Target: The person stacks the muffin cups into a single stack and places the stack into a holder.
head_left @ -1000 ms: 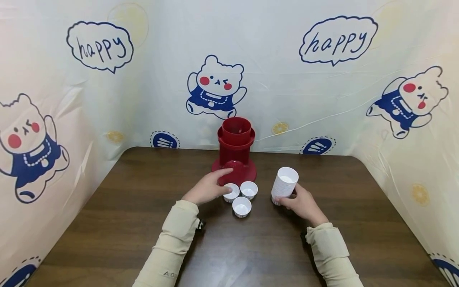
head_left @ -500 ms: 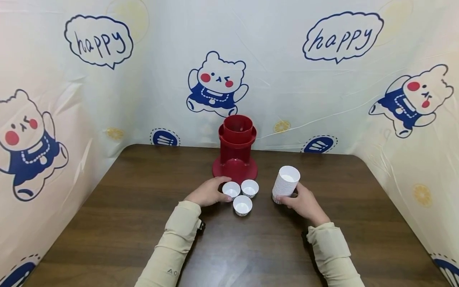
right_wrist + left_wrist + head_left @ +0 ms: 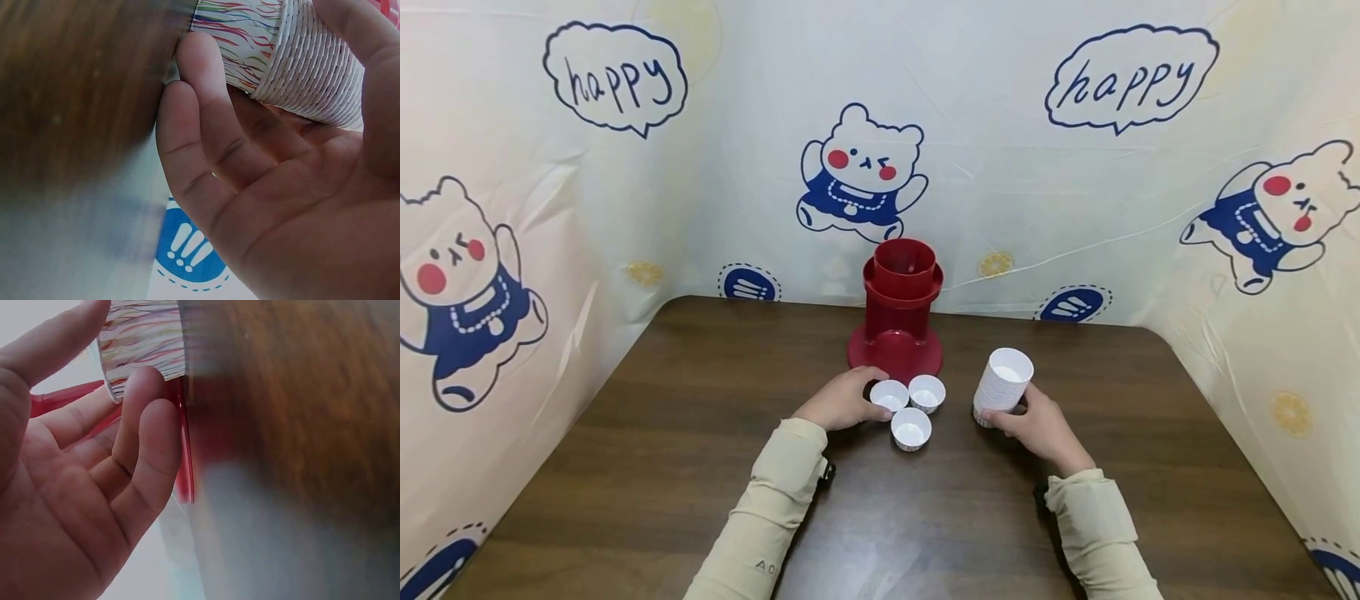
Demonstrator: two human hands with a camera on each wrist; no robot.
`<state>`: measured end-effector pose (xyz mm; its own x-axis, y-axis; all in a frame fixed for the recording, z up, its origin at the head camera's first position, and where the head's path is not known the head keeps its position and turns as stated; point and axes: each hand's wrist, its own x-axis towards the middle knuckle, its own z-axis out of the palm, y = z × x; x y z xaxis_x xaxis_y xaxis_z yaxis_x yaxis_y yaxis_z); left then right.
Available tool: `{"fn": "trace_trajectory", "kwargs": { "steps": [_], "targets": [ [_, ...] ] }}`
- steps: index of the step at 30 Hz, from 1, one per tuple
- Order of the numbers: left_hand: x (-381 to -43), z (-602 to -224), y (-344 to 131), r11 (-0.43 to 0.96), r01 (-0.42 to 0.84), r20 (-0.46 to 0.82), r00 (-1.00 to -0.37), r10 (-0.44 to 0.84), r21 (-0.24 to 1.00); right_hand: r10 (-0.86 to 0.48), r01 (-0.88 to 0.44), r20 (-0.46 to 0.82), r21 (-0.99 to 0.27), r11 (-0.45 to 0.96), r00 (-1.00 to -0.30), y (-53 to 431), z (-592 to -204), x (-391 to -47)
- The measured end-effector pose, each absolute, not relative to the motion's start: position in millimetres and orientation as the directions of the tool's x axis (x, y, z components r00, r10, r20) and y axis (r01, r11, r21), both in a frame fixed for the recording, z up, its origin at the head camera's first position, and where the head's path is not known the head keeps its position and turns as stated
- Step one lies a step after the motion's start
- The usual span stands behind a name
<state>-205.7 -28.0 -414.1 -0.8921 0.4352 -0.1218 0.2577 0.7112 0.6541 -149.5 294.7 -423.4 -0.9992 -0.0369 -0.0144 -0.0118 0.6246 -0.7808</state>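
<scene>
Three small white paper baking cups stand in a cluster on the table: a left cup [image 3: 889, 395], a right cup [image 3: 927, 392] and a front cup [image 3: 911, 430]. My left hand [image 3: 842, 400] holds the left one between thumb and fingers. Its wavy coloured stripes show on the cup's side [image 3: 144, 340] in the left wrist view. Off to the right, a tall, tilted stack of the same cups [image 3: 1004, 379] is gripped low down by my right hand [image 3: 1037, 425]. In the right wrist view, the bottom cup's striped side [image 3: 240, 37] shows beneath the stacked rims [image 3: 312, 65].
Behind the cups stands a red plastic holder [image 3: 901, 312] with a round base and a tube-shaped top, close to the back curtain [image 3: 985, 158]. The brown wooden table [image 3: 700, 375] spreads out on both sides.
My left hand has come down and closed its thumb and fingers on the left cup. The right hand keeps its grip on the stack. The head view has shifted slightly.
</scene>
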Motion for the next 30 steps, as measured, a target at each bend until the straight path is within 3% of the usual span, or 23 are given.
{"fn": "trace_trajectory", "kwargs": {
  "steps": [18,30],
  "targets": [
    [-208,-409,-41,0.552,0.193,-0.022,-0.933,0.359,0.811,-0.04,-0.018,-0.01,-0.777,0.629,-0.999,294,-426,-149],
    [-207,-398,-41,0.453,0.118,-0.037,-0.947,0.32,0.884,-0.038,-0.006,-0.021,-0.789,0.614,-0.999,294,-426,-149]
  ]
}}
